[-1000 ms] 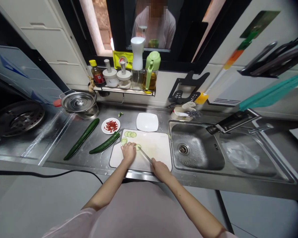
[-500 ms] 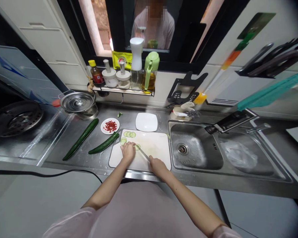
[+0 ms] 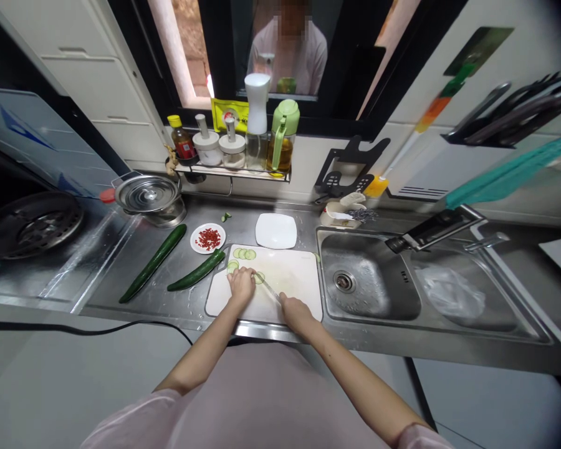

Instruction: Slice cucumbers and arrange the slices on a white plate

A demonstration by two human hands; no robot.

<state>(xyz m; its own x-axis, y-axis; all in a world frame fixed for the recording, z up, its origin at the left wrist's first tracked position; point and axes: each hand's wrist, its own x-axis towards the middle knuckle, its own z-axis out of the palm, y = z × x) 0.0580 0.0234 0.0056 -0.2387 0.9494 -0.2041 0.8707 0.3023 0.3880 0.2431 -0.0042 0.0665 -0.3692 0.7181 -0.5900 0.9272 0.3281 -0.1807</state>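
On the white cutting board [image 3: 297,280], my left hand [image 3: 242,287] has its fingers bent and pressed down, the tips holding the edge of a pale green cucumber slice [image 3: 259,278]. My right hand [image 3: 300,315] is closed around the handle of a knife [image 3: 272,291], whose blade points up-left and reaches that slice beside my left fingertips. Several overlapping cucumber slices [image 3: 244,254] lie along the board's upper left, and another slice [image 3: 232,266] is just above my left hand. Left of the board rests a cut cucumber [image 3: 196,272].
A whole cucumber [image 3: 153,263] lies farther left. Behind are a plate of chopped red pieces [image 3: 208,239], a white dish [image 3: 275,231] and a lidded steel pot [image 3: 148,196]. The sink [image 3: 369,280] borders the board's right. Bottles and jars stand on a rack [image 3: 234,168].
The knife blade has tilted slightly and shows a thinner, duller face. Both hands stay in nearly the same place.
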